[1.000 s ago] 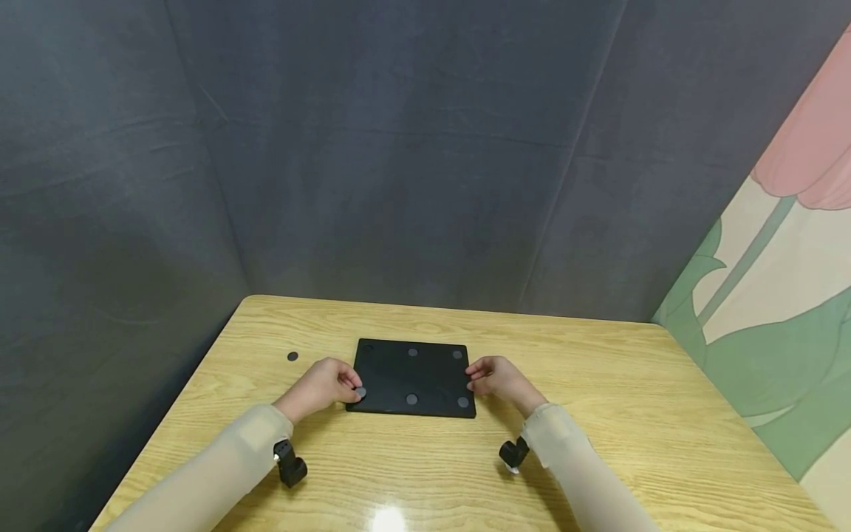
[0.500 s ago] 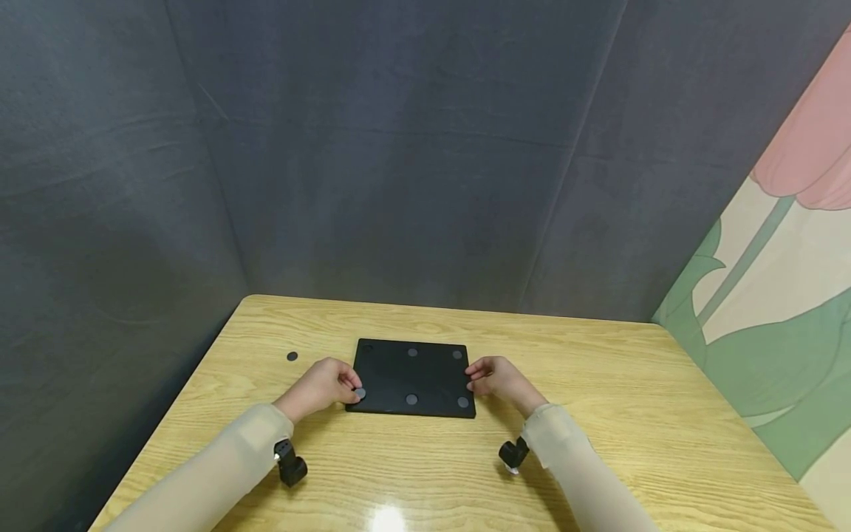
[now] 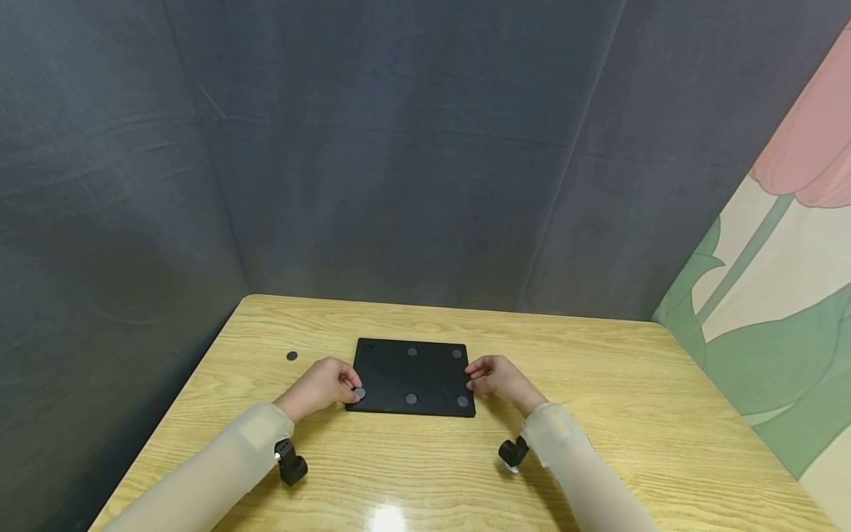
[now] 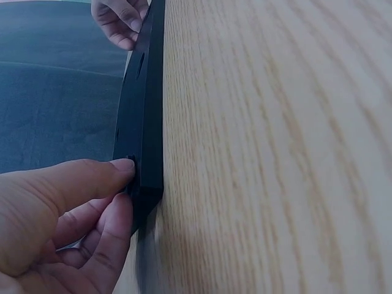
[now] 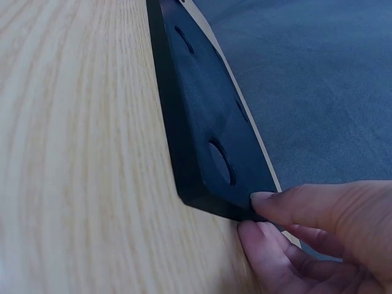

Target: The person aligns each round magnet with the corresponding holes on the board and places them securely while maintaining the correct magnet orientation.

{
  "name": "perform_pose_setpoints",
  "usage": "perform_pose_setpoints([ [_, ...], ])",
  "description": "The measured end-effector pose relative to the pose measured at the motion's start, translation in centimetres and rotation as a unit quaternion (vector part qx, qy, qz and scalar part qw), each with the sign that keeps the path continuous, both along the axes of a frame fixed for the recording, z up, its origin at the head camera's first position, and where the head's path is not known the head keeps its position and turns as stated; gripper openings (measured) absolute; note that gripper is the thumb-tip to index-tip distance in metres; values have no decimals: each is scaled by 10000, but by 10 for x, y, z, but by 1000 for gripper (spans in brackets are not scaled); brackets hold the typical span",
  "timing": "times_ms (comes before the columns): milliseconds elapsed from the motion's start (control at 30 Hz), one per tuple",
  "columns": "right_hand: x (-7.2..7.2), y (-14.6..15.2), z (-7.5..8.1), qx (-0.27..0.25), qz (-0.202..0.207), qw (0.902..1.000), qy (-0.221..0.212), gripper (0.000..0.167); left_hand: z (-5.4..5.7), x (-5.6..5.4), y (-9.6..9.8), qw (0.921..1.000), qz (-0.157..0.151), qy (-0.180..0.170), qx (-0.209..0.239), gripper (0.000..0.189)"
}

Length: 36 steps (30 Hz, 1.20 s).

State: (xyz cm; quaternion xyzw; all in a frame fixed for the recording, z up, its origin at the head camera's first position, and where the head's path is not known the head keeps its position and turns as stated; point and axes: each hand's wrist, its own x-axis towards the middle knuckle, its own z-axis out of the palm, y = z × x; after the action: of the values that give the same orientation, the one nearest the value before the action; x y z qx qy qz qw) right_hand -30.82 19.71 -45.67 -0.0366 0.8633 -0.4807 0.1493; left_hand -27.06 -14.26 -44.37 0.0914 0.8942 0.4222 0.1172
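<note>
A flat black rectangular board (image 3: 385,377) with round recesses lies on the table, several grey discs set in it. My left hand (image 3: 327,386) is at its front-left corner, finger and thumb tips on a grey disc (image 3: 360,393) there. In the left wrist view the thumb (image 4: 104,174) lies at the top face and the other fingertips at the board's side. With thumb and fingers, my right hand (image 3: 499,379) grips the right edge of the board. The right wrist view shows the thumb (image 5: 294,205) over that edge, beside a disc (image 5: 222,162) in its recess.
A loose dark disc (image 3: 292,356) lies on the wooden table (image 3: 412,473) left of the board. The board's back-left recess (image 3: 368,347) looks darker than the others. Grey curtain (image 3: 399,185) hangs behind the table, with a flower-patterned cloth (image 3: 784,310) at the right.
</note>
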Motion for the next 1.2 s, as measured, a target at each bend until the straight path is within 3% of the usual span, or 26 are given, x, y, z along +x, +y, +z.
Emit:
perform_pose_setpoints([
  [367,-1,1,0,1,-22,10000,9,28,-1,-1,-1,9998,-158,118,-54,9],
  [1200,0,1,0,-34,-2,10000,18,27,0,-1,-1,9998,-113,123,-73,10],
])
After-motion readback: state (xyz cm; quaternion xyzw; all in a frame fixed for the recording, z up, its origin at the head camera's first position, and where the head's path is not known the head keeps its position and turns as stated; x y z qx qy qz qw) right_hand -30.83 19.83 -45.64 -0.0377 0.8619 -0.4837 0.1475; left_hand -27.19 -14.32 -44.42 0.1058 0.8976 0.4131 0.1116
